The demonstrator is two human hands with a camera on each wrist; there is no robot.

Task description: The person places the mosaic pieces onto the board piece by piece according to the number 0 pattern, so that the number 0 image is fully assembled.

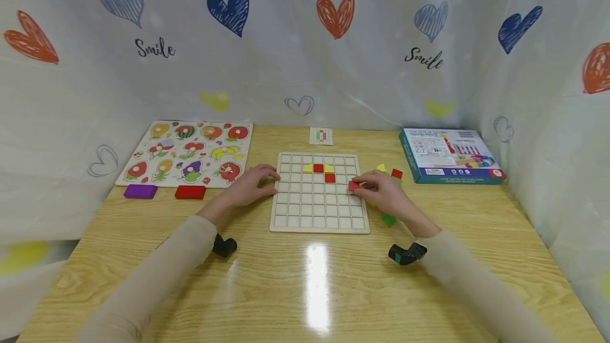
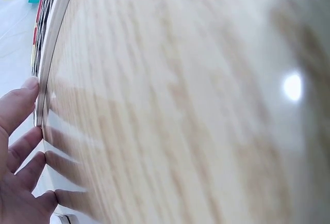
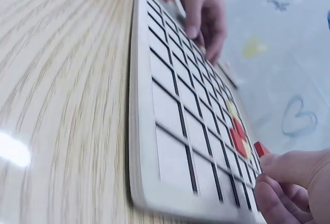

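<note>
Red block [image 1: 353, 186] pinched in right hand [image 1: 381, 189] grip, fingertips curled round it, at 3 o'clock edge of grid board [image 1: 319, 216], over the right-most column, mid rows. Block sits at 9 o'clock of the right palm, long axis not clear. Placed red tiles [image 1: 330, 178] and yellow pieces [image 1: 308, 168] lie toward 11 o'clock of the block, near board top. Left hand [image 1: 252, 184] resting on board's 9 o'clock edge, fingers relaxed, holding nothing; farther from block than right. Loose red, yellow, green pieces [image 1: 388, 219] on table [image 1: 305, 290] beside right hand. Fruit puzzle [image 1: 188, 152] at 10 o'clock, box [image 1: 450, 155] at 2 o'clock.
</note>
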